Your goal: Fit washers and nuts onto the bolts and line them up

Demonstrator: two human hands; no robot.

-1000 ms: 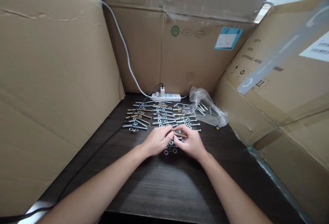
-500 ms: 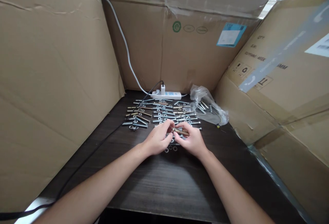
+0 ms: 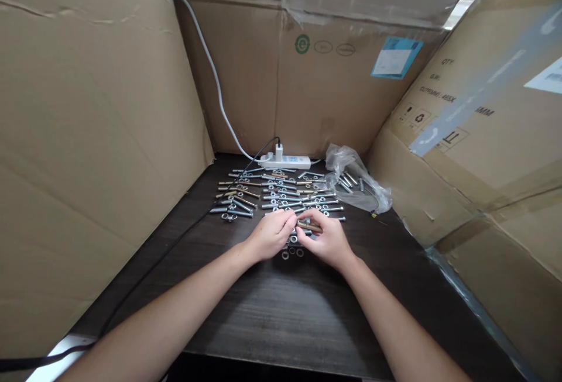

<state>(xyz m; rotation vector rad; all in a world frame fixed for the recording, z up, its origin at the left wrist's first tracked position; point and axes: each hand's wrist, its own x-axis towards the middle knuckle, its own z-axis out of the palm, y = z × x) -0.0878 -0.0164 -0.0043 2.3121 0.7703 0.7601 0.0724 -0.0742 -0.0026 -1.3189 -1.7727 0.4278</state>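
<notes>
My left hand [image 3: 271, 234] and my right hand [image 3: 327, 240] meet over the dark table [image 3: 281, 306], fingers pinched together. Between them my right hand grips a brass-coloured bolt [image 3: 309, 227] that lies level. My left fingertips close on its left end, on some small part that I cannot make out. Under the hands lie a few loose washers [image 3: 292, 253]. Just beyond them, rows of silver and brass bolts [image 3: 276, 195] with nuts and washers lie laid out side by side.
Tall cardboard boxes [image 3: 88, 124] wall the table in on the left, back and right. A white power strip [image 3: 285, 162] with a plug lies at the back, its white cable climbing up. A clear plastic bag [image 3: 355, 186] holds more bolts. A black cable [image 3: 144, 276] crosses the left side.
The hands lifted the bolt slightly half a second ago and have now sunk back a little toward the table. My left fingers have shifted at the bolt's end.
</notes>
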